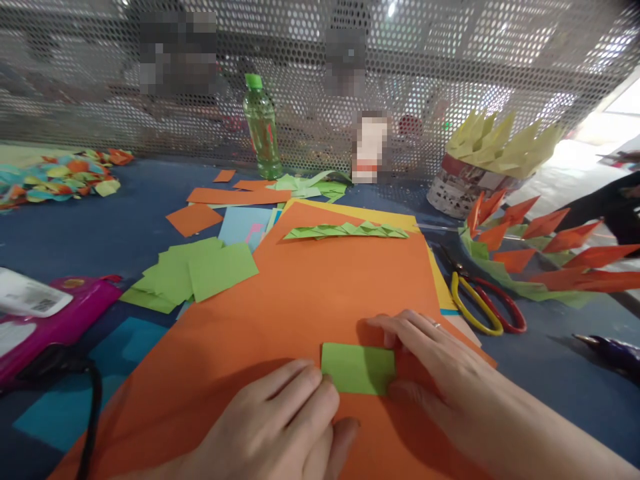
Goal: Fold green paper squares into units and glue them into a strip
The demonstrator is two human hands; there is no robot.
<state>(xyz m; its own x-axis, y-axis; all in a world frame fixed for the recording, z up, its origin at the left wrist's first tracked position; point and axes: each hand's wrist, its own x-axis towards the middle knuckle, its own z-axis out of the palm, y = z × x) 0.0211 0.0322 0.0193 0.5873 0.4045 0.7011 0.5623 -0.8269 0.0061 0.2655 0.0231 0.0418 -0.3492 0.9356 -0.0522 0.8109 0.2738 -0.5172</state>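
Note:
A green paper rectangle [357, 368] lies flat on the large orange sheet [320, 287]. At its left edge rests my left hand [295, 423], fingers curled and pressed together; whether they pinch the paper is hidden. My right hand [430, 370] is at the right edge, thumb below and fingers above, apart and partly around the corner, touching or nearly touching it. Higher on the orange sheet sits a strip of folded green pieces [350, 231]. Loose green paper squares [220, 270] overlap the sheet's left edge.
Scissors [480, 303], a pen [607, 350] and an orange-and-green paper ring [530, 287] lie right. A yellow paper crown [500, 143] and green bottle [263, 133] stand behind. A magenta device [85, 307] with a black cable [93, 413] is left. Colored scraps [60, 177] lie back left.

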